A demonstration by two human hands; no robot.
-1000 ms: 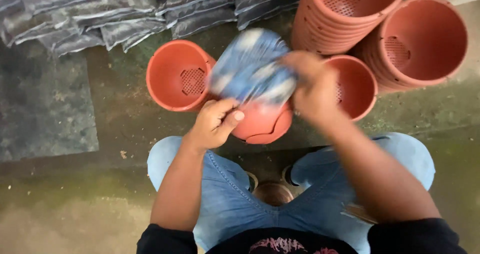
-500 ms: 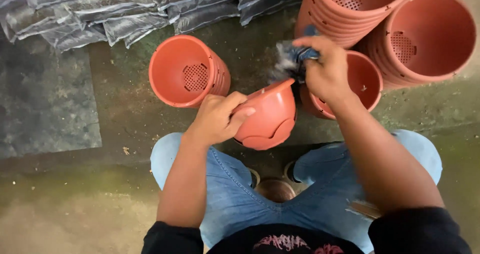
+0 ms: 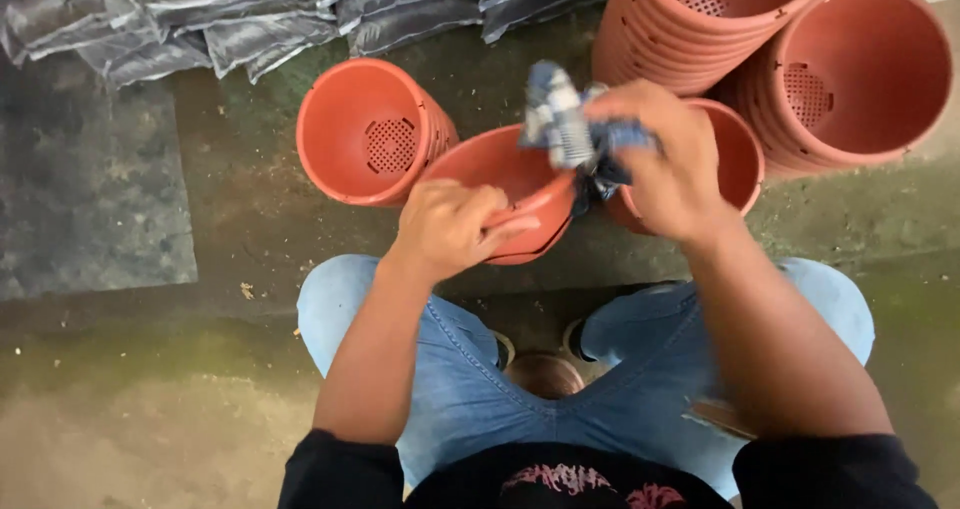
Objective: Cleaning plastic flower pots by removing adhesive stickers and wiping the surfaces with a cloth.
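Above the knees, left hand [image 3: 450,231] gripping terracotta pot [image 3: 505,184], right hand [image 3: 665,159] clutching blue-grey cloth [image 3: 565,124], stacked pots [image 3: 690,19] behind.

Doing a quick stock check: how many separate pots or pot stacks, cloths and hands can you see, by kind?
Held terracotta pot: 1
Loose terracotta pots on the ground: 2
Stacks of terracotta pots: 2
Blue-and-white cloth: 1
Hands, left hand, right hand: 2
Total: 8
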